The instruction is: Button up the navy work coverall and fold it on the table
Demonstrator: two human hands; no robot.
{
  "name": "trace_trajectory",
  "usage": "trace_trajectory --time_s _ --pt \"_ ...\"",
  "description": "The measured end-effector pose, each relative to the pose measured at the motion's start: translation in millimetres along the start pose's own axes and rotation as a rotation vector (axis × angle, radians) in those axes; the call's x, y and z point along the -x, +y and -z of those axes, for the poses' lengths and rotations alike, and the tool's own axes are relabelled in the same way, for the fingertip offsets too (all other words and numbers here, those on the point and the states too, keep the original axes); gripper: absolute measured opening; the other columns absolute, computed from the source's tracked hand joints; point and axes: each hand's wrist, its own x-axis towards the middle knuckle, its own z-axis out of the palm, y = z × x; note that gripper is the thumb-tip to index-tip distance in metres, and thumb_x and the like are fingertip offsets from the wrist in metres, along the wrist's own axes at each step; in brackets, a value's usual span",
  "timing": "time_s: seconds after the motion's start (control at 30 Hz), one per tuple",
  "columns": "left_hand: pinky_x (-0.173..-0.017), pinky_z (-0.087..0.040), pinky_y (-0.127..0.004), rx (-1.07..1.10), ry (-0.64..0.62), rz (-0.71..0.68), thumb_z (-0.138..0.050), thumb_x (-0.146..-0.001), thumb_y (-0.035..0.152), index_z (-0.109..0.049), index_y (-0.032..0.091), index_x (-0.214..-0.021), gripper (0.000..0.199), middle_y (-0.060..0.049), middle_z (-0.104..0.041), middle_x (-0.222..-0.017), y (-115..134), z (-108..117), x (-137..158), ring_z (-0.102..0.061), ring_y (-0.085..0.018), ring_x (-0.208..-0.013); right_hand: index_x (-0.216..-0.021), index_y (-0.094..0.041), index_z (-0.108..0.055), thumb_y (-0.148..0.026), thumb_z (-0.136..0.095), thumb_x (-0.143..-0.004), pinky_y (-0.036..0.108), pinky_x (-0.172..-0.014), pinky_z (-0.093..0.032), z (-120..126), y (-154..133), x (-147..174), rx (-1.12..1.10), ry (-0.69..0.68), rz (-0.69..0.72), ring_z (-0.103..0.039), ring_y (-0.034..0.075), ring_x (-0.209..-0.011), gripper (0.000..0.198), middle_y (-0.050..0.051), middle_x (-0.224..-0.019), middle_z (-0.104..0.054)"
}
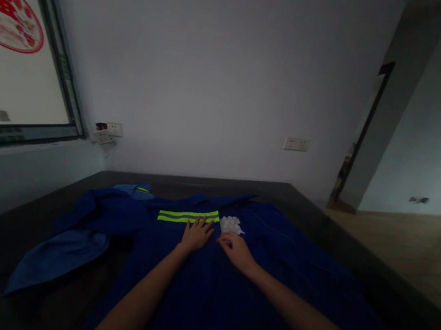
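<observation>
A dark blue work jacket lies spread on a dark table, a yellow-green reflective strip with a grey middle band across its chest. My left hand rests flat on the cloth with fingers spread, their tips over the strip's right part. To its right, my right hand is closed in a pinch at the lower edge of a small whitish packet with round shapes, which lies on the jacket beside the strip's end. Whether the fingers grip the packet, the cloth or something small is hidden.
A sleeve with a lighter blue part stretches to the left. Behind the dark table stands a wall with sockets. A window is at the left, and tiled floor shows at the right.
</observation>
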Motion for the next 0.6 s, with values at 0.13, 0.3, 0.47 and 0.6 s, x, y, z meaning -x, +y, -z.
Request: trace_trajectory --time_s 0.13,0.3,0.47,0.6 --pt "-0.106 -0.012 -0.062 -0.012 -0.019 0.012 -0.028 -0.090 0.053 -0.037 0.036 -0.137 0.051 -0.003 -0.032 -0.148 -11.9 -18.9 -1.7 -0.018 -0.032 -0.138 -0.098 -0.018 -0.068 -0.029 -0.046 -0.086 0.035 -0.094 -0.042 84.6 30.5 44.2 0.114 0.020 0.002 -0.059 0.021 -0.101 0.027 0.007 -0.104 -0.068" --pt "-0.107 -0.012 -0.060 -0.020 -0.026 0.027 -0.025 -0.090 0.053 -0.034 0.036 -0.139 0.053 -0.001 -0.027 -0.150 -19.5 -21.6 -13.9 -0.015 -0.031 -0.139 -0.106 -0.016 -0.066 -0.027 -0.047 -0.080 0.037 -0.093 -0.044 189.6 119.8 90.4 0.421 0.065 -0.351 -0.062 0.025 -0.102 0.035 0.012 -0.110 -0.067" --pt "-0.107 -0.012 -0.060 -0.030 -0.037 0.035 -0.023 -0.090 0.055 -0.031 0.035 -0.140 0.055 -0.003 -0.024 -0.151 -24.2 -25.1 -27.0 -0.015 -0.030 -0.139 -0.097 -0.017 -0.069 -0.017 -0.051 -0.068 0.033 -0.084 -0.047 220.6 183.4 101.1 0.412 -0.044 -0.528 -0.065 0.026 -0.094 0.035 0.012 -0.100 -0.071" --pt "-0.107 -0.013 -0.060 -0.037 -0.062 0.029 -0.024 -0.090 0.054 -0.031 0.037 -0.140 0.053 -0.002 -0.023 -0.151 -29.8 -24.0 -35.2 -0.014 -0.029 -0.140 -0.096 -0.016 -0.069 -0.029 -0.062 -0.062 0.029 -0.071 -0.050 213.1 182.0 92.4 0.180 -0.148 -0.623 -0.066 0.024 -0.080 0.037 0.009 -0.084 -0.072"
